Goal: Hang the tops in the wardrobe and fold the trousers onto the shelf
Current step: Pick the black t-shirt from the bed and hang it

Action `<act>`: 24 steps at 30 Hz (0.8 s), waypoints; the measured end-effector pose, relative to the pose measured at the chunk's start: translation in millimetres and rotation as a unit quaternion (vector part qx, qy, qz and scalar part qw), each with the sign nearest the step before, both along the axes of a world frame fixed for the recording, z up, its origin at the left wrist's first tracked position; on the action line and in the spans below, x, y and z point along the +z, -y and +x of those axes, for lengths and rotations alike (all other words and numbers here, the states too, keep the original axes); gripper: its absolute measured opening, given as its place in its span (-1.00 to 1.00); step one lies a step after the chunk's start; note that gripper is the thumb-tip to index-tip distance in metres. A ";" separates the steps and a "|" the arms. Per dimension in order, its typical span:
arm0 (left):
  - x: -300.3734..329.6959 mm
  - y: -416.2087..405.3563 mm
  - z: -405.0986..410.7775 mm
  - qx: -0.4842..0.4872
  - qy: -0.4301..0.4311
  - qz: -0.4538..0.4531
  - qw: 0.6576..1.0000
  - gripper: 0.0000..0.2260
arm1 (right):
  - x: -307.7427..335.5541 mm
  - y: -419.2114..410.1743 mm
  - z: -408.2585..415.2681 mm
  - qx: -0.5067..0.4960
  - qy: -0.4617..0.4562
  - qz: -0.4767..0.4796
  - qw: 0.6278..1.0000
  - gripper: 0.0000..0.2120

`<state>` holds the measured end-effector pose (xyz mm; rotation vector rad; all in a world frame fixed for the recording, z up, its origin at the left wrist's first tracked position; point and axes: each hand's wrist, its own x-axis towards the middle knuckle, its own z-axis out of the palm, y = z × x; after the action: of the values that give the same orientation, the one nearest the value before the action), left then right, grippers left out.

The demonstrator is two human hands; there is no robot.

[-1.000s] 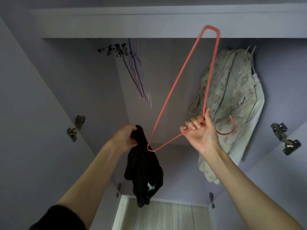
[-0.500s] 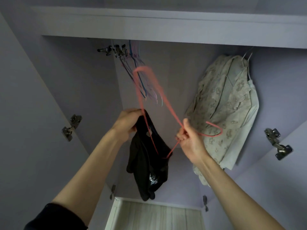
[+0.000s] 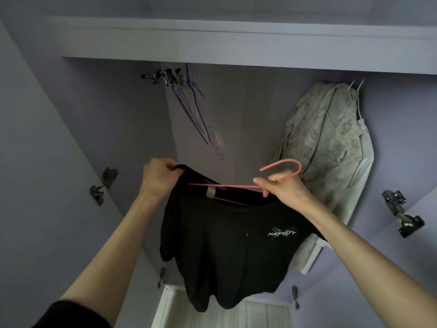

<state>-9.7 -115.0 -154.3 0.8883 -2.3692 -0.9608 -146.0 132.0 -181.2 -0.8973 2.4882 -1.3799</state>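
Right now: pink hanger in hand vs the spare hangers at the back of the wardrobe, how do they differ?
The pink hanger is gripped by the right hand and tilted flat; the spare hangers hang free, bunched together, untouched.
The pink hanger is threaded into the neck of the black top, whose shoulder the left hand holds; the spare hangers carry nothing.
The pink hanger's hook is on no rail; the spare hangers hang from the top of the wardrobe.
Both look like thin wire.

One black top (image 3: 227,252), one pink hanger (image 3: 281,171), two pale garments (image 3: 326,147) hanging right of a bunch of empty hangers (image 3: 201,114), four door hinges (image 3: 101,185).
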 end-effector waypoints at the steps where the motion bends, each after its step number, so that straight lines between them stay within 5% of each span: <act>1: 0.4 -1.6 -1.6 -0.015 0.008 -0.020 1.000 -0.87 | 4.9 2.7 -1.5 0.004 -0.014 0.014 1.000 -0.59; 8: -10.3 -17.3 -7.9 -0.114 0.055 -0.107 0.986 -0.81 | 35.6 15.9 -8.1 0.028 0.009 0.095 0.995 -0.52; 17: -21.7 -18.3 -2.8 -0.228 0.100 -0.206 0.946 -0.74 | 50.8 19.0 -10.5 0.013 0.043 0.075 0.996 -0.56; 21: -20.7 -21.7 -4.1 -0.186 -0.007 -0.159 0.970 -0.86 | 54.7 16.6 -10.0 0.032 0.052 0.044 0.997 -0.62; 24: -17.0 -20.7 -4.5 -0.122 -0.075 -0.176 0.974 -0.87 | 51.4 4.4 -13.1 0.072 0.050 0.022 0.996 -0.87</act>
<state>-14.2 -94.3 -171.3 0.3841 -2.4463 -0.6328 -159.1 127.6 -129.9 -0.9532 2.3218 -1.2856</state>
